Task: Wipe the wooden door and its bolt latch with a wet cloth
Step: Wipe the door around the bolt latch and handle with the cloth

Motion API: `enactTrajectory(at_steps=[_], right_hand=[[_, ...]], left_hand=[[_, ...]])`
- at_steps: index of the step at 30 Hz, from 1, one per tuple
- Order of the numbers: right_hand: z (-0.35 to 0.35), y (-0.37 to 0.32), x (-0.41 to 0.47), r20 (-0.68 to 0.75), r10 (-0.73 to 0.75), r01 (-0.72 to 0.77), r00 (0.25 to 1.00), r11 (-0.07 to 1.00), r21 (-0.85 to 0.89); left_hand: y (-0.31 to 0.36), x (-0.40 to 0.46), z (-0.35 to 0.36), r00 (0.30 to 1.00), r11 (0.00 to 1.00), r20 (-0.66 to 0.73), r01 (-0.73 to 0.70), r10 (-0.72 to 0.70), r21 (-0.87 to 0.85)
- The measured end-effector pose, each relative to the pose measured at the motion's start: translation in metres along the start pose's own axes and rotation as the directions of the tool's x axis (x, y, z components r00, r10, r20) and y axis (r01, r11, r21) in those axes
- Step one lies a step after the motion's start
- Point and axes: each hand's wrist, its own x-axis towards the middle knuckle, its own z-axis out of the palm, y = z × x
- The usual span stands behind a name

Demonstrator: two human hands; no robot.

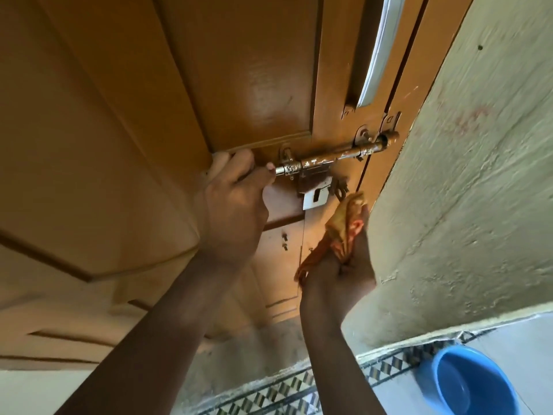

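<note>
The brown wooden door (125, 121) fills the left and middle of the view. Its rusty metal bolt latch (332, 158) runs across the door's right edge into the frame. My left hand (233, 202) rests on the door with its fingertips on the bolt's left end. An orange-yellow cloth (344, 226) is bunched in my right hand (338, 283), which holds it just below the latch plate, close to the door's edge. The cloth's tip sits near the hanging hasp; whether it touches is unclear.
A rough pale plastered wall (466, 205) stands right of the door frame. A blue plastic bowl (466, 381) sits on the light floor at the lower right, beside a patterned tile border (299, 387). A white door handle (380, 52) is above the latch.
</note>
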Motion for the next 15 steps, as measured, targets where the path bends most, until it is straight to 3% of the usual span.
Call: enactTrajectory(at_steps=[2, 4, 6, 9, 12, 13, 15], right_hand=[[-0.006, -0.01, 0.013, -0.002, -0.088, 0.088, 0.996, 0.988, 0.128], [0.007, -0.015, 0.02, -0.002, -0.201, 0.2, 0.98, 0.974, 0.109], [0.028, -0.006, 0.014, 0.127, -0.333, 0.332, 0.934, 0.943, 0.025], [0.054, 0.046, 0.013, 0.342, -0.539, 0.594, 0.77, 0.801, -0.074], [0.054, 0.092, 0.034, 0.394, -0.687, 0.781, 0.611, 0.603, -0.161], [0.054, 0.095, 0.035, 0.392, -0.686, 0.777, 0.613, 0.614, -0.141], [0.061, 0.08, 0.024, 0.319, -0.637, 0.685, 0.702, 0.727, -0.055]], left_hand=[[0.008, -0.012, 0.005, 0.999, 0.998, -0.026, 0.031, -0.03, 0.055], [0.005, -0.015, 0.003, 0.999, 0.999, -0.011, 0.036, -0.036, 0.03], [0.005, -0.016, -0.003, 1.0, 0.999, -0.017, 0.026, -0.026, 0.036], [0.001, -0.016, 0.001, 0.998, 0.997, -0.045, -0.043, 0.046, 0.062], [-0.006, -0.019, 0.006, 0.995, 0.994, -0.038, -0.091, 0.093, 0.056], [-0.009, -0.019, 0.007, 0.994, 0.994, -0.039, -0.099, 0.102, 0.054], [-0.015, -0.021, 0.01, 0.991, 0.992, -0.053, -0.122, 0.124, 0.036]])
